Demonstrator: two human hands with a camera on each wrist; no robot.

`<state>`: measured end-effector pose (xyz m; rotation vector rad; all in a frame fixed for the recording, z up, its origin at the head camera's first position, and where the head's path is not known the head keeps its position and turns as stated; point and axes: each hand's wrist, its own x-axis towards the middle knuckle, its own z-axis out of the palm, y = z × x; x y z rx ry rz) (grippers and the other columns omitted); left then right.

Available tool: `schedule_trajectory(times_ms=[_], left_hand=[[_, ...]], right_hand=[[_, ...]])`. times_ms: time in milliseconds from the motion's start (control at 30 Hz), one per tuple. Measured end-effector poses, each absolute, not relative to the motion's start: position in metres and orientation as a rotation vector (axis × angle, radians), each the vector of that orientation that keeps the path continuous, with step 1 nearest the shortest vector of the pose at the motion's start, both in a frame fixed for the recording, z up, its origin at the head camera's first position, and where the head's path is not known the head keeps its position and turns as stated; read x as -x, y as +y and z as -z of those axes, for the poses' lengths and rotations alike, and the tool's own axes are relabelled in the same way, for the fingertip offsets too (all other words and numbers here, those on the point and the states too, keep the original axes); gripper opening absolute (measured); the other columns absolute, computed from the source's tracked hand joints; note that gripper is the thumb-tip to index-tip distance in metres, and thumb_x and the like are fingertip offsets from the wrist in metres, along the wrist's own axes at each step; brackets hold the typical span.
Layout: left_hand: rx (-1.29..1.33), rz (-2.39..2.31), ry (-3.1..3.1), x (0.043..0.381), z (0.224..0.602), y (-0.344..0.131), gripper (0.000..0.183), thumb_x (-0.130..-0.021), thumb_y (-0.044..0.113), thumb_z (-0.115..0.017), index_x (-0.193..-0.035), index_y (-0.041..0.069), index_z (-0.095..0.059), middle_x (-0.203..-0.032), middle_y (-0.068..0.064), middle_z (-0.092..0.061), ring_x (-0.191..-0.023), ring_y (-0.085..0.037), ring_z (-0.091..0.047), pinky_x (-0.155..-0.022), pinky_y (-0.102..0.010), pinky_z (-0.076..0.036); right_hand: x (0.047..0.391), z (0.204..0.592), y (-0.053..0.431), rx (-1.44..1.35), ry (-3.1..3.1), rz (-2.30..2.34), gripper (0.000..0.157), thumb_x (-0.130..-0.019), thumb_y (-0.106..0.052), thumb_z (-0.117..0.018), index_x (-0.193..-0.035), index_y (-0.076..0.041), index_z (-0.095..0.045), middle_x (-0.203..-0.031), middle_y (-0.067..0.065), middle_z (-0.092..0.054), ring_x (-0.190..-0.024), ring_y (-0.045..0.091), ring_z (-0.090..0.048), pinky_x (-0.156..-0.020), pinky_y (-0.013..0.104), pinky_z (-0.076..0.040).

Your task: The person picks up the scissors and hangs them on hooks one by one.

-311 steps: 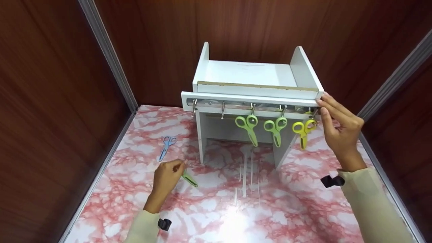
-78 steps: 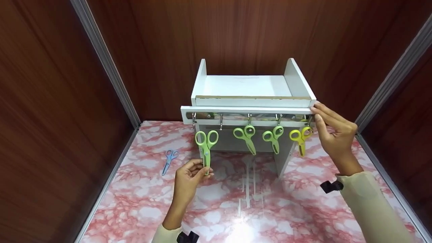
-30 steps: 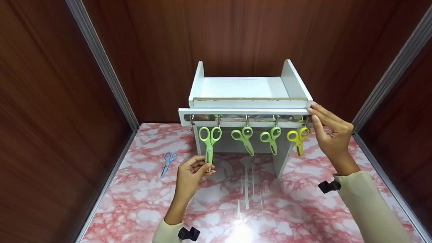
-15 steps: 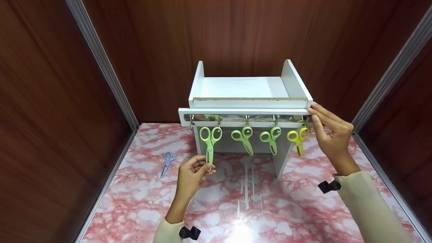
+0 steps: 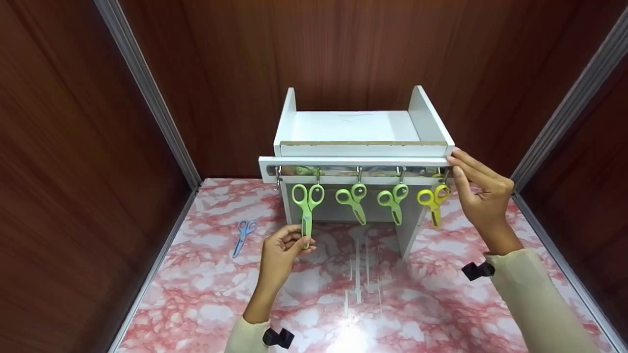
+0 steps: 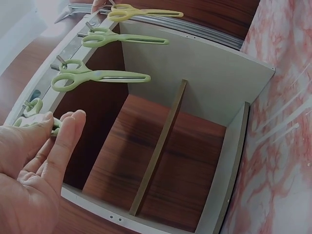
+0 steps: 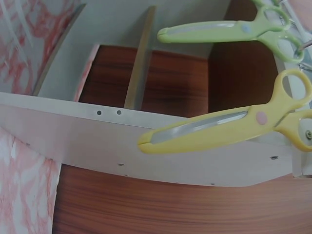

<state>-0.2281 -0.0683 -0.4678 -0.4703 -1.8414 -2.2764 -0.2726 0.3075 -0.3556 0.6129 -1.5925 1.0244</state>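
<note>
My left hand (image 5: 282, 252) pinches green scissors (image 5: 306, 213) by the blade end, handles up. Their right loop overlaps the second hook (image 5: 318, 175) from the left on the rail, and the hook's tip shows inside the loop. At the rail's right end my right hand (image 5: 485, 193) grips the hook rail (image 5: 343, 162) between thumb and fingers. Two more green scissors (image 5: 354, 201) hang from the middle hooks, and yellow scissors (image 5: 433, 200) hang from the rightmost hook, by my right thumb. The right wrist view shows the yellow scissors (image 7: 209, 129) close up.
Blue scissors (image 5: 243, 238) lie on the red-and-white marbled table (image 5: 206, 294) to the left. The rail runs along the front of a white shelf unit (image 5: 353, 127). Dark wood panels (image 5: 343, 49) enclose the back and sides. The leftmost hook (image 5: 278, 176) holds nothing.
My left hand picked the green scissors up off the table and raised them to the second hook. Over the last second they shifted slightly right. My right hand keeps its hold on the rail.
</note>
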Motion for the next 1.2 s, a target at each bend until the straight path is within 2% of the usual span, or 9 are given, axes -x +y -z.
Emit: schedule_trajectory(times_ms=[333,833,1200], left_hand=[[0.442,2.302,-1.88,0.23,0.472,-0.065,0.033,-0.091,-0.003,-0.072,-0.12,-0.015,-0.061,-0.095,-0.027,-0.071,-0.082,-0.025,-0.075,-0.08,-0.039,-0.063],[0.407,2.391,-1.882,0.234,0.478,-0.056,0.042,-0.089,-0.005,-0.073,-0.127,-0.015,-0.058,-0.098,-0.02,-0.071,-0.082,-0.02,-0.074,-0.08,-0.036,-0.063],[0.396,2.498,-1.817,0.238,0.483,-0.05,0.039,-0.089,-0.01,-0.071,-0.124,-0.019,-0.057,-0.095,-0.016,-0.071,-0.081,-0.019,-0.074,-0.08,-0.035,-0.063]], right_hand=[[0.271,0.356,0.307,-0.615,-1.604,-1.02,0.017,-0.086,0.01,-0.07,-0.1,0.004,-0.079,-0.111,0.022,-0.073,-0.106,0.035,-0.071,-0.096,0.026,-0.056],[0.267,0.352,0.302,-0.611,-1.591,-1.033,0.018,-0.085,0.013,-0.07,-0.098,0.006,-0.079,-0.108,0.024,-0.073,-0.104,0.036,-0.071,-0.095,0.026,-0.056],[0.266,0.35,0.301,-0.61,-1.58,-1.033,0.016,-0.085,0.011,-0.07,-0.097,0.006,-0.079,-0.107,0.024,-0.074,-0.103,0.036,-0.072,-0.094,0.025,-0.057]])
